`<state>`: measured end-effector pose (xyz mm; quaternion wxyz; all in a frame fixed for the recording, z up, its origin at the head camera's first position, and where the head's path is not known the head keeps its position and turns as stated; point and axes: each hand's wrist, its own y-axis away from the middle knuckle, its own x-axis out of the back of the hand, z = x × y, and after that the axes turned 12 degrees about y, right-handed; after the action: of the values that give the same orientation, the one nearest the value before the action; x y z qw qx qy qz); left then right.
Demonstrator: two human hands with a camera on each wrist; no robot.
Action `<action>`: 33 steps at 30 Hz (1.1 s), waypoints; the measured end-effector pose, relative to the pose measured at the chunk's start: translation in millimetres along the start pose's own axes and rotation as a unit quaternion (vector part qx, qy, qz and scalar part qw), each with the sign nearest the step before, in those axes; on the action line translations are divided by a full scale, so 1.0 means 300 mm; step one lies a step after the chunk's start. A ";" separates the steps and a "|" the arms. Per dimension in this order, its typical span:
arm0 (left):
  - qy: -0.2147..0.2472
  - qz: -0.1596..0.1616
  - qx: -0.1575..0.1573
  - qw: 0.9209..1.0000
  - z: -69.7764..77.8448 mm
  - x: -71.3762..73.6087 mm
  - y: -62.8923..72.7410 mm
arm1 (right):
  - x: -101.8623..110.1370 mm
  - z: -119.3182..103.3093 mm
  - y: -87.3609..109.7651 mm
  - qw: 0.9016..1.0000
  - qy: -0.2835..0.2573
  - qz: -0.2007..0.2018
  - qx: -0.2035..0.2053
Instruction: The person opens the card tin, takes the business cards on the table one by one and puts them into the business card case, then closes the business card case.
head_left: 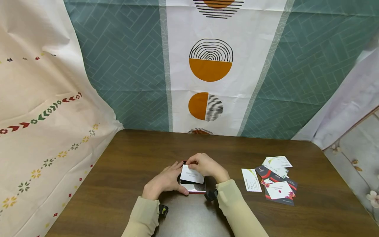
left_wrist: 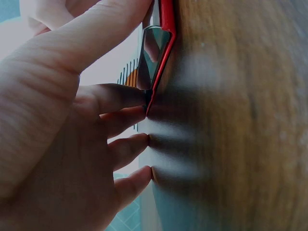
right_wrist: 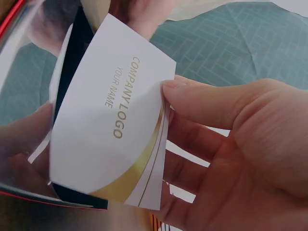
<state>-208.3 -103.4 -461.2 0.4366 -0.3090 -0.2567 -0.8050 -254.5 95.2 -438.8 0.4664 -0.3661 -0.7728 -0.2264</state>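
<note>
My right hand [head_left: 207,166] pinches a white business card [right_wrist: 110,108] between thumb and fingers. Gold lettering and a gold curve mark the card, which tilts over a card case [head_left: 196,188]. The case has a shiny mirror-like face, a dark inner part and a red edge [left_wrist: 168,21]. My left hand [head_left: 165,179] holds the case at its left side, thumb at the near edge and forefinger by the far end. In the left wrist view, the other fingertips [left_wrist: 144,139] rest on the tabletop. Part of the case is hidden behind the card and hands.
On the brown table [head_left: 118,184], a white card [head_left: 251,180] lies to the right by itself. Beside it is a loose, overlapping pile of dark, red and white business cards [head_left: 279,190]. Patterned cloth [head_left: 139,65] hangs behind the table.
</note>
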 end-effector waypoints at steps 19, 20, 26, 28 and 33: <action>-0.013 -0.004 0.010 1.000 0.003 -0.005 -0.002 | -0.029 -0.015 -0.004 0.999 0.045 -0.008 0.012; -0.013 -0.004 0.012 1.000 0.004 -0.005 -0.002 | -0.029 -0.016 -0.004 0.999 0.046 -0.008 0.012; -0.011 -0.004 0.018 1.000 0.003 -0.005 0.002 | -0.047 -0.022 -0.005 0.999 0.039 -0.036 0.003; -0.010 -0.003 0.017 1.000 0.000 -0.007 0.003 | -0.053 -0.023 -0.005 0.998 0.039 -0.045 -0.004; -0.009 -0.003 0.020 1.000 -0.006 -0.005 0.000 | -0.052 -0.022 -0.006 0.998 0.044 -0.048 -0.014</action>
<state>-208.0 -103.7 -463.5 0.4377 -0.3069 -0.2774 -0.7983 -247.6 83.9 -449.5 0.4830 -0.3254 -0.7649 -0.2753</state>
